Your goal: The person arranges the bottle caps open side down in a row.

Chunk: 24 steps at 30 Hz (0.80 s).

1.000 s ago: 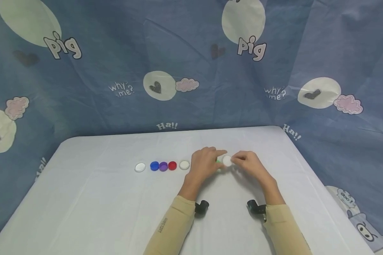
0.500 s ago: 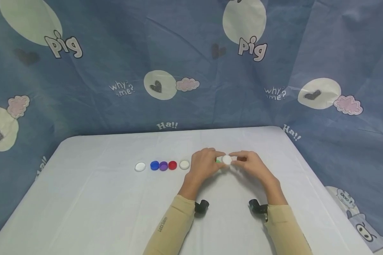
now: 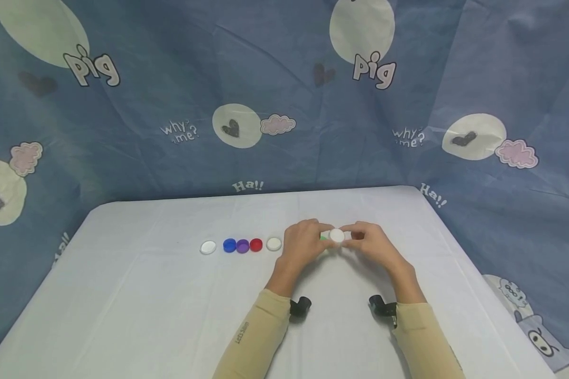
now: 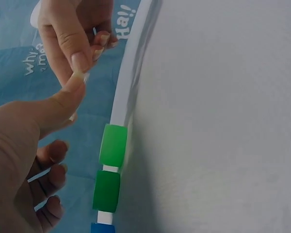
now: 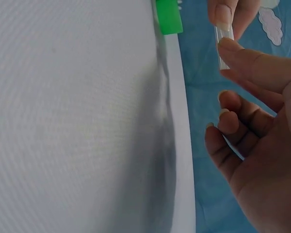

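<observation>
Both hands pinch a small white disc (image 3: 336, 236) with a clear rim, raised over the right part of the table. My left hand (image 3: 305, 238) holds its left side between thumb and index finger. From the right, my right hand (image 3: 371, 243) grips it the same way. Seen edge-on in the right wrist view, the disc (image 5: 223, 48) looks thin and transparent. Other fingers of both hands curl loosely beneath. Below the hands stand a light green cap (image 4: 113, 145) and a dark green cap (image 4: 106, 191), mostly hidden by the left hand in the head view.
Left of the hands, a row on the white table (image 3: 147, 295) holds a white disc (image 3: 274, 244), a red cap (image 3: 256, 245), a purple cap (image 3: 243, 246), a blue cap (image 3: 229, 245) and another white disc (image 3: 208, 247). A blue patterned cloth (image 3: 284, 63) hangs behind.
The right hand's thumb and index finger have spread from the disc's right edge to grip it at top and bottom. The disc has shifted slightly up. The left hand stays nearly still.
</observation>
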Each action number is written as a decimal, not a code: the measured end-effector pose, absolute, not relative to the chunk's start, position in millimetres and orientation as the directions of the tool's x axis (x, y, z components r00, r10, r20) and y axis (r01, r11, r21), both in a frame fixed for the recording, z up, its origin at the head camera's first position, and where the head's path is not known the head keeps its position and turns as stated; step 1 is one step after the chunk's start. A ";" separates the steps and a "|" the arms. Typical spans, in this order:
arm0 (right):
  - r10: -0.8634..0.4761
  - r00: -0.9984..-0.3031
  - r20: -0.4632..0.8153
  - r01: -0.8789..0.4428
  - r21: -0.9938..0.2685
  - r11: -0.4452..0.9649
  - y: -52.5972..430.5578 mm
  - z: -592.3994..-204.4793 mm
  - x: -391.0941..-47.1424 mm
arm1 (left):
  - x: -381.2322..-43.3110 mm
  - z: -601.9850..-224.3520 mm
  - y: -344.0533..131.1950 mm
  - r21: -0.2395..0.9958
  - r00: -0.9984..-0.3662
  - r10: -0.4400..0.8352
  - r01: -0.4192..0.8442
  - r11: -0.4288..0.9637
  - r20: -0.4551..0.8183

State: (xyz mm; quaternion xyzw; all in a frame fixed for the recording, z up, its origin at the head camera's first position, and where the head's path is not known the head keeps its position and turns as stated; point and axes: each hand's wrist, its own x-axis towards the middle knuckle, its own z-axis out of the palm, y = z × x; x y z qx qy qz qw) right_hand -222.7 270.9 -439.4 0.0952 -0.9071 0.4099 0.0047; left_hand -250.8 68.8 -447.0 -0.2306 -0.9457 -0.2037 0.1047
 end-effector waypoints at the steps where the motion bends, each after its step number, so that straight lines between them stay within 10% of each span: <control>1: -0.162 -0.983 0.087 -0.173 -0.741 0.649 271.0 -439.9 -223.0 | -250.8 -447.5 69.7 0.337 -0.873 0.387 0.475 0.813 0.297; 24: -0.084 -0.996 0.027 -0.083 -0.598 0.797 261.6 -445.4 -225.3 | -250.4 -456.7 87.6 0.248 -0.891 0.361 0.429 0.869 0.277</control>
